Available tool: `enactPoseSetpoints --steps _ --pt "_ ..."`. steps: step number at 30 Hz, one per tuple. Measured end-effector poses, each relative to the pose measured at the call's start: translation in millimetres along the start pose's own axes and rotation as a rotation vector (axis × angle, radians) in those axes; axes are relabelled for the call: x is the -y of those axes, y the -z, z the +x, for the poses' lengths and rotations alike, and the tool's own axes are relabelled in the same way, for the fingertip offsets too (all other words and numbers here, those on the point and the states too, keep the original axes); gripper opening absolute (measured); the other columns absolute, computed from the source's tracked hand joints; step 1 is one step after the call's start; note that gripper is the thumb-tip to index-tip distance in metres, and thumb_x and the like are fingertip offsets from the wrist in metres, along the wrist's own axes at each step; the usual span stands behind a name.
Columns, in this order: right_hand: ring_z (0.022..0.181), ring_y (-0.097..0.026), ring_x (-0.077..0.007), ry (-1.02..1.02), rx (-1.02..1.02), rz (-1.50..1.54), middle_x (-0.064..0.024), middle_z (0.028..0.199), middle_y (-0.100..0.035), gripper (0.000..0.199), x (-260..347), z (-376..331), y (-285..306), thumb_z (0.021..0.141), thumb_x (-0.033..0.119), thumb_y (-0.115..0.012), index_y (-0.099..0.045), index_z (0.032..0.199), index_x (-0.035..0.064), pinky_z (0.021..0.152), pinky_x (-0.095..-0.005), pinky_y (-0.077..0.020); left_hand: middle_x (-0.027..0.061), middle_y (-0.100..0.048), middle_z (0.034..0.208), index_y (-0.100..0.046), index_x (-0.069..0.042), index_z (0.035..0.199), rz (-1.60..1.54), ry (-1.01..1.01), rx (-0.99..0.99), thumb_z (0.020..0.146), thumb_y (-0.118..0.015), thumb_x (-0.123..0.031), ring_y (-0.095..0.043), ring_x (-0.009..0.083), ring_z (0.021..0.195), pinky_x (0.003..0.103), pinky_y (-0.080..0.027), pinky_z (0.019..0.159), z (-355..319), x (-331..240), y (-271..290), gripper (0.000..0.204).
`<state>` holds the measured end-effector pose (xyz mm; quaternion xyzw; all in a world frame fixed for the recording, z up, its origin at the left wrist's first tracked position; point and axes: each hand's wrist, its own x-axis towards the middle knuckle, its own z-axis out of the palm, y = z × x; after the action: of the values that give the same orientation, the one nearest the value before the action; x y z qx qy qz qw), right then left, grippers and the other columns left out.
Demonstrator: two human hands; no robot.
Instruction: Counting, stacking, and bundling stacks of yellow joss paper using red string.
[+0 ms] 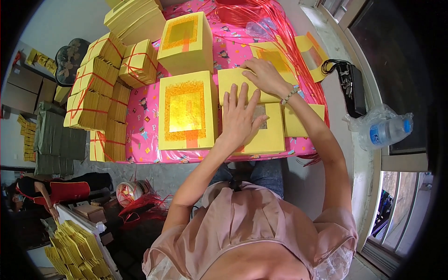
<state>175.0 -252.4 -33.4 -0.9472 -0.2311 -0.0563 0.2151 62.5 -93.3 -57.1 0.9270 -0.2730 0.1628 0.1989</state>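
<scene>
My left hand (240,114) lies with its fingers spread over yellow paper sheets near the table's front edge. Beyond it and to the right, my right hand (265,77) rests palm down on a plain yellow sheet (229,80), fingers loosely apart. Below that sheet, a yellow sheet with a metallic square (275,135) shows partly from under my left hand. Close on the left stands a thick stack of yellow paper with a gold foil square (186,112). Another such stack (185,42) stands behind it. More foil-marked sheets (275,58) lie just past my right hand.
Bundles of yellow paper tied with red string (93,93) are piled at the table's left. Long red plastic strips (298,51) hang along the right side of the pink patterned cover (144,147). A water bottle (389,132) and a black case (352,88) sit on the windowsill. Another person works at lower left.
</scene>
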Motion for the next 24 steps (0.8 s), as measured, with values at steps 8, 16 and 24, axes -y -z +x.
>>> enactPoseSetpoints --steps 8,16,24 --pt "0.107 -0.056 -0.0318 0.047 -0.005 0.019 -0.0143 0.107 -0.060 0.031 -4.3 0.3 -3.1 0.093 0.028 -0.054 -0.061 0.112 0.0045 0.090 -0.0472 -0.0432 0.0221 -0.034 0.146 -0.040 -0.012 0.144 -0.013 0.009 0.015 0.088 -0.058 -0.048 -0.027 0.0472 0.135 0.058 -0.021 0.110 0.1 -0.4 -0.7 0.068" --pt "0.105 -0.057 -0.0336 0.057 -0.032 0.015 -0.0165 0.107 -0.060 0.032 -3.9 -2.8 -4.1 0.092 0.027 -0.056 -0.060 0.111 0.0011 0.089 -0.0473 -0.0441 0.0222 -0.037 0.145 -0.042 -0.015 0.143 -0.013 0.000 -0.002 0.089 -0.056 -0.048 -0.029 0.0474 0.134 0.058 -0.022 0.109 -0.4 -0.3 -1.2 0.065" --pt "0.106 -0.057 -0.0330 0.053 -0.049 -0.021 -0.0160 0.109 -0.059 0.031 -1.6 -5.1 -5.3 0.092 0.025 -0.056 -0.059 0.114 0.0023 0.090 -0.0473 -0.0435 0.0210 -0.036 0.147 -0.043 -0.017 0.143 -0.028 0.006 0.015 0.090 -0.055 -0.047 -0.028 0.0472 0.135 0.058 -0.021 0.110 -1.4 0.5 -2.2 0.062"
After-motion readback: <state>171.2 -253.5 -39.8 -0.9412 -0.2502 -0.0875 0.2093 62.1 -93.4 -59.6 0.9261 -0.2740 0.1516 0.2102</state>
